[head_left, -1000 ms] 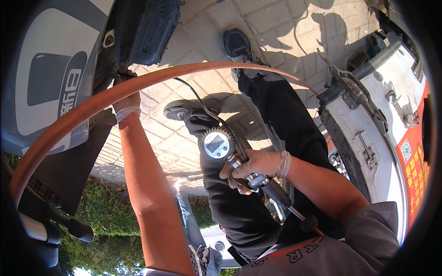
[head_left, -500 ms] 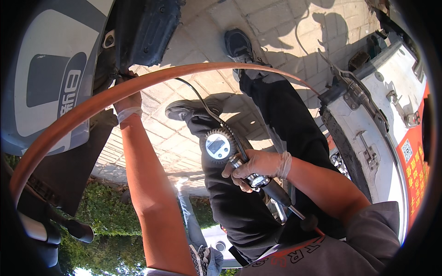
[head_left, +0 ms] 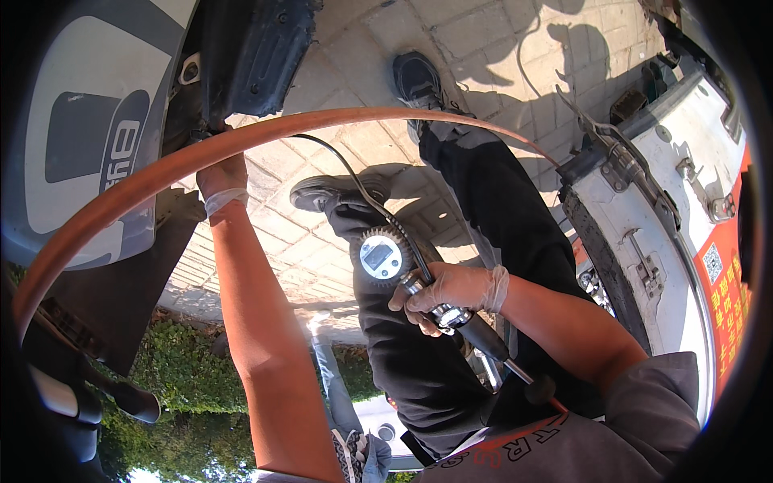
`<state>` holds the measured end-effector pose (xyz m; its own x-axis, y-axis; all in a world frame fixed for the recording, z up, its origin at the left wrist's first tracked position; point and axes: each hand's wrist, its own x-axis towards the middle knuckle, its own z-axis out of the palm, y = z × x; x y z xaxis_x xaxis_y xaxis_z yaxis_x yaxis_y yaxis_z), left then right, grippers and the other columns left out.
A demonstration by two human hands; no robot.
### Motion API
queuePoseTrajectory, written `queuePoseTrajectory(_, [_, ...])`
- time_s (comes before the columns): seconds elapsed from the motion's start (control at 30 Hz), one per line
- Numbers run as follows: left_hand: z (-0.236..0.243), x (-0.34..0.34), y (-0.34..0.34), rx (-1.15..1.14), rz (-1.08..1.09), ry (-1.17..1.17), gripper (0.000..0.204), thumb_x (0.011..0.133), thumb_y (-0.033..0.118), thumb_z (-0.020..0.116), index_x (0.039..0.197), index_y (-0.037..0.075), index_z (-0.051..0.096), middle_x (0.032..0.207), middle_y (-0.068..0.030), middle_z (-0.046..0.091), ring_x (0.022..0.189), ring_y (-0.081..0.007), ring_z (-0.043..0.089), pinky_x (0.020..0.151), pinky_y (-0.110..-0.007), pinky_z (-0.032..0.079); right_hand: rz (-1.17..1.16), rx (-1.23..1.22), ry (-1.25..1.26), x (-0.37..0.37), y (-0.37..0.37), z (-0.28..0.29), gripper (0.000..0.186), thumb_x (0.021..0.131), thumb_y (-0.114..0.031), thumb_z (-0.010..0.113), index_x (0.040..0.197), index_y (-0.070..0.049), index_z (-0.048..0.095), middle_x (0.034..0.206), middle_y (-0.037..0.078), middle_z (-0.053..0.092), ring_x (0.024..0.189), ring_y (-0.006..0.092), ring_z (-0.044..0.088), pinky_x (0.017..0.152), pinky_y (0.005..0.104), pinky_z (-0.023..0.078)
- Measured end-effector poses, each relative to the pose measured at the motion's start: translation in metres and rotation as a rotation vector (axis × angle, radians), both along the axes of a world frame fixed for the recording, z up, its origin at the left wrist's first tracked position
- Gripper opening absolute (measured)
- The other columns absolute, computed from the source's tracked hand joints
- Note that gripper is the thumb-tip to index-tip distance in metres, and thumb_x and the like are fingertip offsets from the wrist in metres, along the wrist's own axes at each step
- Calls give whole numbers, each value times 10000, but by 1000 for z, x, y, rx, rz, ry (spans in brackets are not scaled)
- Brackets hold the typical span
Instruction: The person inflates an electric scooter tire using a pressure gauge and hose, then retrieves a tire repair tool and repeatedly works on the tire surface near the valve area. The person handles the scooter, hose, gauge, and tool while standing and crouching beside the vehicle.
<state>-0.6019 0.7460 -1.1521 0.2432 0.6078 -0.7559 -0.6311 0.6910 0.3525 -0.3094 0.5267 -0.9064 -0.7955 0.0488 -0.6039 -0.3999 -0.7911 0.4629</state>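
Note:
My right hand (head_left: 451, 294), in a thin clear glove, grips the handle of a tyre inflator gun with a round digital gauge (head_left: 381, 258) facing up at me. A thin black hose (head_left: 346, 173) runs from the gauge up toward my left hand (head_left: 221, 179). That hand, also gloved, reaches under the dark wheel well (head_left: 250, 48) of a grey scooter, its fingers hidden behind an orange air hose (head_left: 153, 181). What the left hand holds is out of sight. My black trousers and two dark shoes (head_left: 419, 76) lie below the gauge.
The grey scooter body (head_left: 80, 137) fills the upper left. A white vehicle with metal latches and a red panel (head_left: 676, 201) stands at the right. Brick paving (head_left: 483, 40) lies underfoot, a green hedge (head_left: 185, 386) at the lower left.
My right hand and the gauge have shifted very slightly. The left hand stays under the wheel well.

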Motion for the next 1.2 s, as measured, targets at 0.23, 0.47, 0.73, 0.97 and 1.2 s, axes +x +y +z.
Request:
queuePoseTrajectory(0.23, [6, 1, 0, -22, -12, 2, 261, 922, 116, 586, 1152, -5, 613, 1180, -143, 638, 1138, -248, 582, 1019, -404, 457, 8, -3, 4, 0, 1, 0, 319, 844, -41, 597, 1123, 101, 532, 743, 135, 597, 596, 244, 633, 539, 364, 510])
queuePoseTrajectory(0.47, [4, 0, -1, -35, -9, 105, 233, 915, 122, 594, 1111, 2, 627, 1146, -136, 655, 1103, -239, 599, 1020, -402, 455, 24, -28, 23, -1, -1, 0, 289, 869, -59, 585, 1118, 78, 537, 793, 140, 603, 606, 239, 637, 526, 349, 518])
queuePoseTrajectory(0.73, [6, 2, 1, -22, 12, 60, 236, 918, 127, 592, 1114, 1, 630, 1120, -131, 663, 1088, -236, 604, 1015, -396, 450, 4, -46, 79, -7, -6, -2, 199, 875, -79, 604, 1035, 32, 563, 821, 133, 606, 621, 227, 644, 513, 324, 525])
queuePoseTrajectory(0.97, [19, 12, 0, -16, 11, 160, 246, 929, 134, 582, 1109, -29, 618, 1095, -153, 661, 1081, -257, 602, 1026, -406, 445, 68, -31, 26, -3, -3, -1, 236, 853, -69, 615, 1051, 47, 561, 755, 123, 593, 596, 226, 634, 514, 340, 517])
queuePoseTrajectory(1.2, [22, 6, 6, -74, 53, 109, 213, 907, 134, 594, 1053, -17, 628, 1054, -168, 664, 1029, -283, 631, 965, -435, 497, 89, -39, 13, -4, -2, -1, 254, 841, -51, 614, 1060, 62, 556, 749, 126, 592, 588, 230, 629, 514, 349, 514])
